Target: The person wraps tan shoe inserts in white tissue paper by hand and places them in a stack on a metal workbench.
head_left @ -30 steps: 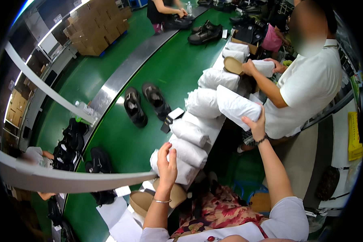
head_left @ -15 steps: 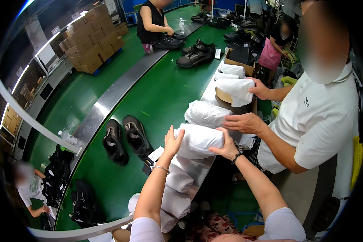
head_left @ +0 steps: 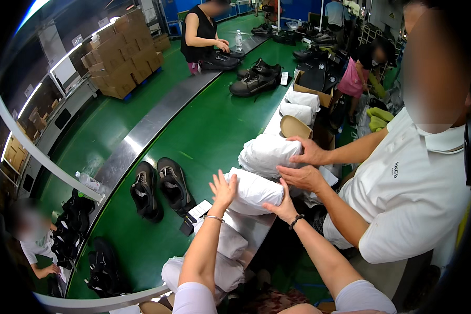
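Note:
A white-wrapped bundle (head_left: pixel 255 191) lies between my hands at the table's near edge. My right hand (head_left: pixel 282 205) grips its right end, with the thumb along its front. My left hand (head_left: pixel 224 189) is open at the left end, fingers spread and thumb side against the wrapping. Just beyond, a co-worker's hands (head_left: pixel 304 163) touch a second wrapped bundle (head_left: pixel 269 155). More wrapped bundles (head_left: pixel 226 239) lie below my left forearm, which partly hides them. A pair of dark shoes (head_left: pixel 174 183) stands left of my left hand, beside a white tag (head_left: pixel 199 209).
The green table (head_left: pixel 204 133) has a metal strip (head_left: pixel 165 112) along it. Farther off are another dark pair (head_left: pixel 256 78), an open carton (head_left: pixel 313 93) and a tan insole-shaped piece (head_left: pixel 295 127). A white curved rail (head_left: pixel 42 157) crosses at left. The co-worker (head_left: pixel 403 183) stands close on my right.
My hands and their bundle have shifted slightly nearer. The co-worker has let go of a wrapped bundle by the carton, uncovering the tan piece, and now has both hands at the second bundle.

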